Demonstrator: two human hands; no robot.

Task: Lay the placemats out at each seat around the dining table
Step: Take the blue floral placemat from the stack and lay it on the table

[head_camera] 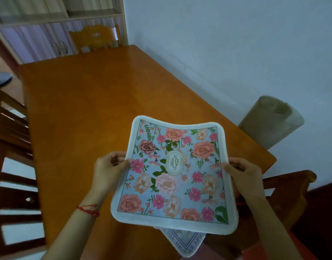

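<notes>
Over the table's (86, 109) near end, toward 5 o'clock: floral mat (172, 175) held up in both hands, off the wood.

Left hand (109, 169) pinches the mat's left edge at 9 o'clock, thumb on top, fingers curled beneath. Right hand (243, 175) pinches the right edge at 3 o'clock, same grip. Hands well apart, mat stretched between them, far edge bowed in a shallow curve.

Second mat (182, 243) peeks out below at 6 o'clock, pale with printed lettering; whether it is held or resting I cannot tell.

Step in hand, as I judge it: first mat going down at the near seat. No mat lies on the wood yet, so the task looks barely begun. Next move calls for lowering it flat, squaring it to the table edge, then letting go on both sides together.

Materials: mat soft and floppy, white fuzzy border, rounded corners, pink and peach flowers on pale blue, oval label at centre. Table glossy orange-brown wood, rectangular. Wooden chairs at 12 (95, 38), 9 (11, 156) and 3 (285, 188) o'clock, slatted backs. Translucent rolled sheet (272, 121) stands against the wall at 2 o'clock.
</notes>
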